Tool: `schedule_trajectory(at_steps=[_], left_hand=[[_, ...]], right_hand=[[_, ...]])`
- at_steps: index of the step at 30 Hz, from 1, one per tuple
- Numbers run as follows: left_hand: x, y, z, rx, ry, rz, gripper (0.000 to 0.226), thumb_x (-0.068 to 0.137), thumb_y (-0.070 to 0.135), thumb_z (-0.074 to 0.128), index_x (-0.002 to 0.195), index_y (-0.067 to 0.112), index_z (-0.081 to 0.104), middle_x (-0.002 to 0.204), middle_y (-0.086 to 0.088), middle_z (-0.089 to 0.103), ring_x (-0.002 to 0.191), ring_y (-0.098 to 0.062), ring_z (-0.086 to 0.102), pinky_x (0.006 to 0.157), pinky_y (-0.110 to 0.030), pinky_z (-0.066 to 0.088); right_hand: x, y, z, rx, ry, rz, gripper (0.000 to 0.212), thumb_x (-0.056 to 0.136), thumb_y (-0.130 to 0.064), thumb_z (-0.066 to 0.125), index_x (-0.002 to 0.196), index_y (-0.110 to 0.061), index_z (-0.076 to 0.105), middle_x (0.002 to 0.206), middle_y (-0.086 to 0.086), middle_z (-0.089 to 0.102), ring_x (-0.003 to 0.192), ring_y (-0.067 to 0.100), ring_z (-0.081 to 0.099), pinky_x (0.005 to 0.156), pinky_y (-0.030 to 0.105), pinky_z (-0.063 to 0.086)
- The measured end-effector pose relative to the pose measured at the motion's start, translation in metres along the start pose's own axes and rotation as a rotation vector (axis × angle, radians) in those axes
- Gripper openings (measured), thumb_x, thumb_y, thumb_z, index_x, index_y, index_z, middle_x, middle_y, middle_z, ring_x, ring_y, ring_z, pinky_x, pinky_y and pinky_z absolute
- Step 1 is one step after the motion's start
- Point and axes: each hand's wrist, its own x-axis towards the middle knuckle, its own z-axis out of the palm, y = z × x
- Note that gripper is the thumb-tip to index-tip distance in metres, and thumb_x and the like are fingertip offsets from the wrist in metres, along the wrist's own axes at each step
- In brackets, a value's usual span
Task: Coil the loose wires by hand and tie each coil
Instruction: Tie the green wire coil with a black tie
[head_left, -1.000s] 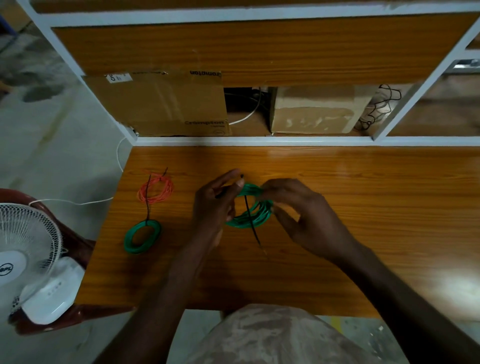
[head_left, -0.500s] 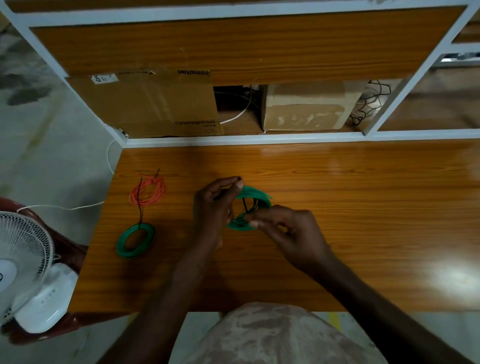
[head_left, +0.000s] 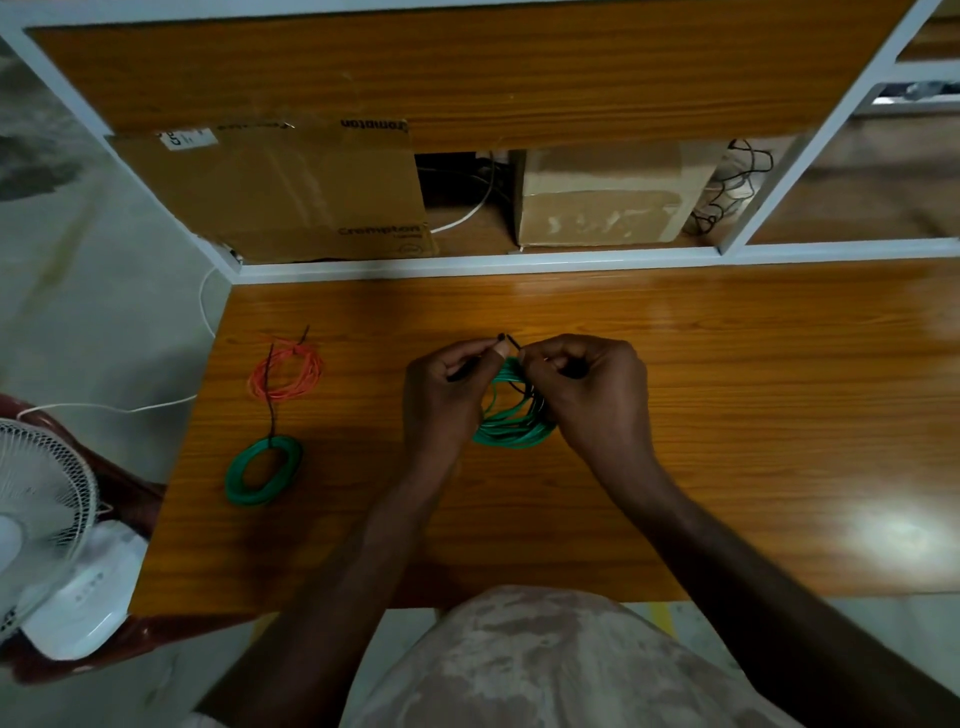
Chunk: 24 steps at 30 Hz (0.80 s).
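Note:
A green wire coil (head_left: 511, 428) sits between my hands over the middle of the wooden table (head_left: 727, 415). My left hand (head_left: 441, 395) pinches the top of the coil together with one end of a thin black tie (head_left: 511, 340). My right hand (head_left: 587, 389) has its fingers curled and pinches the tie's other part at the coil's top right. The tie runs down through the coil, partly hidden by my fingers. A tied green coil (head_left: 264, 470) and an orange coil (head_left: 285, 374) lie at the left, each with a black tie.
Two cardboard boxes (head_left: 291, 197) (head_left: 602, 197) stand on the shelf behind the table, with white and black cables between and beside them. A white table fan (head_left: 47, 525) stands off the table's left edge, its white cord (head_left: 104, 408) running toward the table.
My right hand rose from the coil's lower edge to its top, meeting my left hand there. The black tie is drawn up between both hands' fingertips.

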Motion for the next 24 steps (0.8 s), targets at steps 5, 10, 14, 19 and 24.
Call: schedule_trajectory(at_steps=[5,10,14,19,24], left_hand=[[0.0,-0.001,0.0,-0.026,-0.005,-0.025,0.017,0.095,0.026,0.081,0.107,0.014,0.085,0.057,0.013,0.067,0.049,0.004,0.056,0.054,-0.02,0.041],[0.001,0.002,0.0,-0.018,-0.017,-0.019,0.015,0.095,0.027,0.081,0.107,0.019,0.085,0.063,0.012,0.07,0.052,0.003,0.059,0.056,-0.018,0.043],[0.0,0.006,-0.001,0.0,-0.025,0.017,0.015,0.096,0.024,0.079,0.108,0.017,0.084,0.082,0.005,0.079,0.054,0.004,0.061,0.056,-0.014,0.044],[0.0,0.009,0.0,0.03,-0.034,0.063,0.01,0.096,0.024,0.079,0.105,0.022,0.084,0.089,0.009,0.082,0.066,0.003,0.068,0.061,-0.014,0.047],[-0.002,0.013,0.001,0.036,-0.048,0.113,0.009,0.096,0.02,0.08,0.101,0.028,0.082,0.091,0.012,0.081,0.071,0.003,0.071,0.063,-0.012,0.048]], right_hand=[[0.002,-0.002,0.0,-0.063,0.011,-0.037,0.014,0.097,-0.024,0.077,0.086,-0.018,0.082,0.068,-0.006,0.075,0.058,0.006,0.071,0.053,0.032,0.056],[0.002,-0.003,0.0,-0.098,0.006,-0.076,0.014,0.097,-0.025,0.078,0.085,-0.019,0.082,0.071,-0.004,0.076,0.064,0.007,0.072,0.056,0.037,0.055],[0.002,-0.004,0.0,-0.102,0.001,-0.08,0.014,0.098,-0.026,0.078,0.087,-0.018,0.082,0.071,-0.004,0.075,0.063,0.007,0.071,0.057,0.038,0.055],[0.002,-0.005,0.0,-0.101,0.007,-0.09,0.014,0.098,-0.025,0.078,0.086,-0.02,0.082,0.072,-0.004,0.076,0.065,0.009,0.072,0.057,0.04,0.054],[0.0,-0.006,-0.002,-0.089,0.03,-0.112,0.013,0.098,-0.024,0.078,0.086,-0.029,0.079,0.068,-0.004,0.073,0.063,0.01,0.07,0.054,0.036,0.053]])
